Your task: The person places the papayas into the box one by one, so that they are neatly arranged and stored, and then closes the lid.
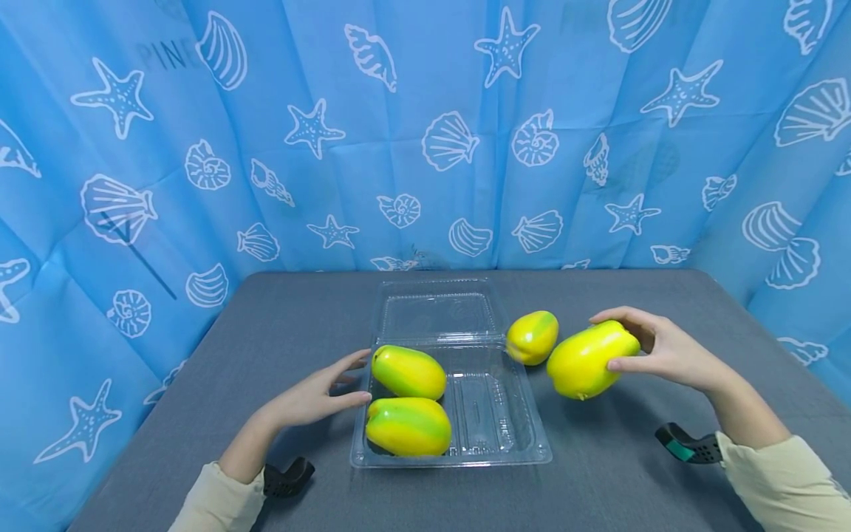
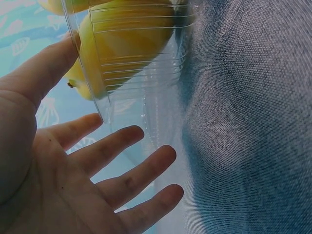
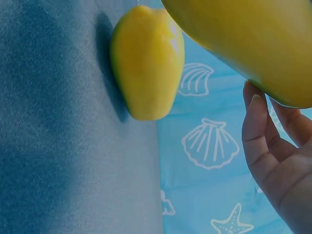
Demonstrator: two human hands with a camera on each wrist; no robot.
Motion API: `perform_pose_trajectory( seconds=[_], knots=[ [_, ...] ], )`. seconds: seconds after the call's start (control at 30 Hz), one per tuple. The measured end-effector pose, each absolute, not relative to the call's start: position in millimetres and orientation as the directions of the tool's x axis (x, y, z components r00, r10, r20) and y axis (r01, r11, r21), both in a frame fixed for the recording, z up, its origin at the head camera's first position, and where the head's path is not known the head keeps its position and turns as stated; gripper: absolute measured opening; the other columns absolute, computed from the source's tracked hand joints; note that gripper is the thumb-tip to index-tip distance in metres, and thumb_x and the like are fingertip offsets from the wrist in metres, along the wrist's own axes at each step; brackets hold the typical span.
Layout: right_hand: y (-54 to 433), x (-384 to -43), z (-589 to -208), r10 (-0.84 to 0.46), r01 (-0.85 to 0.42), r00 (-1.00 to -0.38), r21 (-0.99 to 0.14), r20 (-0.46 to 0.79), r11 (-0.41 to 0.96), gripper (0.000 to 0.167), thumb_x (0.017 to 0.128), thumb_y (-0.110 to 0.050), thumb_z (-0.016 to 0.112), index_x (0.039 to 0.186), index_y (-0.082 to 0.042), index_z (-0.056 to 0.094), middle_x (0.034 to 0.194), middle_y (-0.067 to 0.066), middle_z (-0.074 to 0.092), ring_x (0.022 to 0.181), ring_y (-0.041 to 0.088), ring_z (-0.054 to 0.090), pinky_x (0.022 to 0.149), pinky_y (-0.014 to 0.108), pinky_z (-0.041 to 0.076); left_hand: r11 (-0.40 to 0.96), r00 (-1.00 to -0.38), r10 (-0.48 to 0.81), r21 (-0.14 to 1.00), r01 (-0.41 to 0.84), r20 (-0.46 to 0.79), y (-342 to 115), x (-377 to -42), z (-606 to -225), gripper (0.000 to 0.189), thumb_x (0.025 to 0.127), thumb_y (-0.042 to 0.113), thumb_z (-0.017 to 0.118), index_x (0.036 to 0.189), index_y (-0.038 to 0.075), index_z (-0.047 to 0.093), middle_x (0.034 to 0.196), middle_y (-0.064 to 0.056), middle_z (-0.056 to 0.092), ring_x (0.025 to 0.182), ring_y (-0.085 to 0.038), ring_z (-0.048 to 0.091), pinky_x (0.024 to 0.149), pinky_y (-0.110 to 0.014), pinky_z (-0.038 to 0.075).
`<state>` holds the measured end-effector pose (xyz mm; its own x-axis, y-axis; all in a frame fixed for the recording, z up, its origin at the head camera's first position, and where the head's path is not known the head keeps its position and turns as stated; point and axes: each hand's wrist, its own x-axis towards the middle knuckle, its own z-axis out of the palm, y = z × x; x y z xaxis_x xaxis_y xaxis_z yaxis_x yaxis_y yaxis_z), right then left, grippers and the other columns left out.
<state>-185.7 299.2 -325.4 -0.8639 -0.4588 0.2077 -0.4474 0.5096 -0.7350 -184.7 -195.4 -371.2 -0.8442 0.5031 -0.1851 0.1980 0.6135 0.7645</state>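
My right hand (image 1: 671,355) grips a yellow papaya (image 1: 588,360) between thumb and fingers, held up over the table to the right of the box. In the right wrist view this papaya (image 3: 258,44) fills the upper right, fingertips against its underside. At the left wall of a clear plastic box (image 1: 479,414), my left hand (image 1: 315,395) has its fingers spread, thumb and index right at the rim. Two yellow-green papayas (image 1: 408,372) lie side by side in the left half of the box. The left wrist view shows one papaya (image 2: 131,39) through the ribbed wall.
Another papaya (image 1: 534,336) rests on the grey table (image 1: 299,318), just right of the box's hinge. The box's clear lid (image 1: 439,314) lies folded back behind it. A blue curtain (image 1: 425,185) with white shells and starfish hangs behind the table and along both sides.
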Motion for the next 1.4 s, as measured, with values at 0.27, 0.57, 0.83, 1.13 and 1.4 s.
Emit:
perform_pose_trajectory(
  seconds=[0.27, 0.57, 0.83, 1.13, 1.4],
  knots=[
    [294, -187, -324, -0.467, -0.488, -0.846, -0.725, 0.257, 0.485, 0.049, 0.080, 0.003, 0.064, 0.126, -0.003, 0.048, 0.110, -0.014, 0.054, 0.087, 0.009, 0.055, 0.069, 0.020, 0.052, 0.610, -0.844, 0.505, 0.767, 0.200, -0.182, -195, -185, -371, 0.072, 0.092, 0.041, 0.055, 0.150, 0.017, 0.019, 0.152, -0.018, 0.028, 0.132, -0.043, 0.038, 0.107, -0.060, 0.033],
    [284, -186, -318, -0.429, -0.498, -0.854, -0.706, 0.295, 0.504, 0.051, 0.079, 0.002, 0.067, 0.126, -0.004, 0.049, 0.111, -0.015, 0.053, 0.089, 0.006, 0.054, 0.071, 0.017, 0.051, 0.607, -0.839, 0.513, 0.768, 0.204, -0.182, -195, -184, -370, 0.072, 0.092, 0.041, 0.055, 0.150, 0.018, 0.018, 0.151, -0.019, 0.029, 0.133, -0.043, 0.038, 0.107, -0.060, 0.033],
    [275, -188, -314, -0.441, -0.520, -0.839, -0.709, 0.319, 0.477, 0.052, 0.078, 0.003, 0.068, 0.126, -0.006, 0.050, 0.113, -0.013, 0.053, 0.090, 0.006, 0.054, 0.073, 0.016, 0.052, 0.608, -0.840, 0.511, 0.767, 0.203, -0.183, -195, -184, -369, 0.072, 0.092, 0.042, 0.055, 0.150, 0.018, 0.019, 0.151, -0.019, 0.029, 0.133, -0.043, 0.038, 0.107, -0.060, 0.033],
    [266, -188, -311, -0.477, -0.551, -0.813, -0.708, 0.335, 0.442, 0.053, 0.077, 0.004, 0.069, 0.125, -0.005, 0.050, 0.114, -0.013, 0.053, 0.091, 0.006, 0.054, 0.075, 0.014, 0.051, 0.610, -0.841, 0.507, 0.767, 0.196, -0.188, -195, -184, -370, 0.072, 0.092, 0.042, 0.055, 0.150, 0.019, 0.018, 0.152, -0.018, 0.028, 0.133, -0.042, 0.038, 0.107, -0.060, 0.032],
    [258, -188, -308, -0.490, -0.567, -0.802, -0.694, 0.341, 0.445, 0.053, 0.076, 0.003, 0.071, 0.124, -0.004, 0.050, 0.114, -0.013, 0.053, 0.090, 0.006, 0.054, 0.076, 0.014, 0.051, 0.610, -0.842, 0.507, 0.767, 0.199, -0.185, -195, -184, -371, 0.072, 0.092, 0.042, 0.055, 0.150, 0.019, 0.018, 0.152, -0.018, 0.028, 0.133, -0.042, 0.038, 0.107, -0.060, 0.032]
  ],
)
